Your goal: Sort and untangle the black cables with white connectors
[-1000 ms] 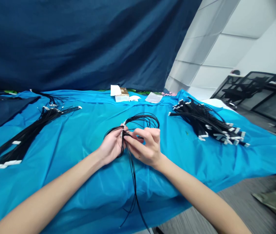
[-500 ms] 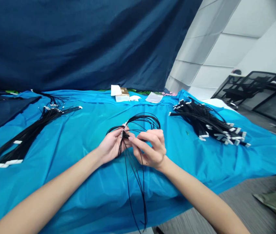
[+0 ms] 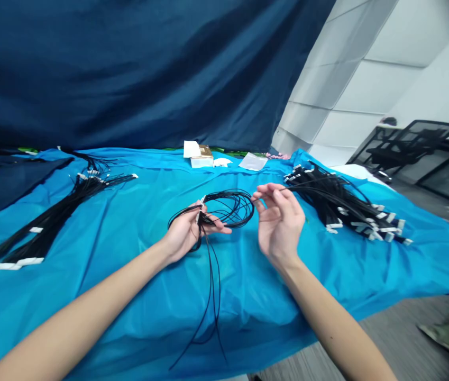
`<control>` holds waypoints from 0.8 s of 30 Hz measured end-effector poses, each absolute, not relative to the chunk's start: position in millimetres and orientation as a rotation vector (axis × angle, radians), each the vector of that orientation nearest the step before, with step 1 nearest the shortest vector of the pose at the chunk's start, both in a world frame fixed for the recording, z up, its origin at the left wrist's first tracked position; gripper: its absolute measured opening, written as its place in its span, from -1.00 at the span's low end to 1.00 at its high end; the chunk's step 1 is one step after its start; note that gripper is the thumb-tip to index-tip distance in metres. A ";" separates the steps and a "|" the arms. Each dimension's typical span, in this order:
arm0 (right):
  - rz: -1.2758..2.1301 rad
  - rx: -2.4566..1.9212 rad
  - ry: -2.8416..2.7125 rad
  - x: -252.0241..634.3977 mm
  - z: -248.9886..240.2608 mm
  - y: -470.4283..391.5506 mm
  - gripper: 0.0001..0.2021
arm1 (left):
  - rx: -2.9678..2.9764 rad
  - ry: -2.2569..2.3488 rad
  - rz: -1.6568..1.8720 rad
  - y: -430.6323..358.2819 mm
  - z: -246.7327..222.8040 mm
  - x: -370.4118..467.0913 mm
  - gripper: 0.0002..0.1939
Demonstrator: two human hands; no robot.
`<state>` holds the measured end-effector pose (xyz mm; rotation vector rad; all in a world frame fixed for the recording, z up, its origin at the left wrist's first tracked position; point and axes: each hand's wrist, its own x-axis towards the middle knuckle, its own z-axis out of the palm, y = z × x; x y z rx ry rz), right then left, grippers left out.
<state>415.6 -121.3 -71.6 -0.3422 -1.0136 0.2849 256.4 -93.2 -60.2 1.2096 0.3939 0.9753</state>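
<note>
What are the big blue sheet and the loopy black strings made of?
The blue sheet looks like thin, slightly shiny fabric, maybe plastic, because it wrinkles softly. The black strings look like smooth, plastic-coated wires, since they hold springy loops.

Has two bare hands, the left hand (image 3: 184, 230) and the right hand (image 3: 282, 222), both with slender and rather long fingers. Is also bare along the left forearm (image 3: 77, 317) and the right forearm (image 3: 331, 323), uncovered from the wrists as far as the near side of the view. Looks smooth and slim in shape, narrow at each wrist and becoming gradually wider toward the near side. Carries on the right forearm one small, dark, roundish spot (image 3: 331, 337), too small to tell more exactly.
</note>
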 end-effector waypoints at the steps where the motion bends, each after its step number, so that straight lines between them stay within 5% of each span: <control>1: 0.332 -0.331 -0.990 420.9 -68.5 -119.4 -0.83 | 1.230 0.390 0.986 -93.3 -61.1 256.7 -0.74; 5: 0.255 -0.358 -0.942 435.2 -62.1 -118.4 -0.77 | 1.309 0.366 1.015 -96.0 -64.8 258.2 -0.76; 13: -0.844 -0.492 -1.414 416.2 -77.9 -131.6 -0.80 | 1.363 0.337 1.140 -96.7 -69.2 262.2 -0.79; 17: -0.941 -0.577 -1.547 409.0 -80.3 -130.8 -0.99 | 1.391 0.378 1.237 -92.5 -72.9 261.5 -0.82; 24: -0.902 -0.610 -1.545 407.1 -78.7 -129.7 -0.95 | 1.455 0.409 1.270 -88.8 -77.3 258.5 -0.77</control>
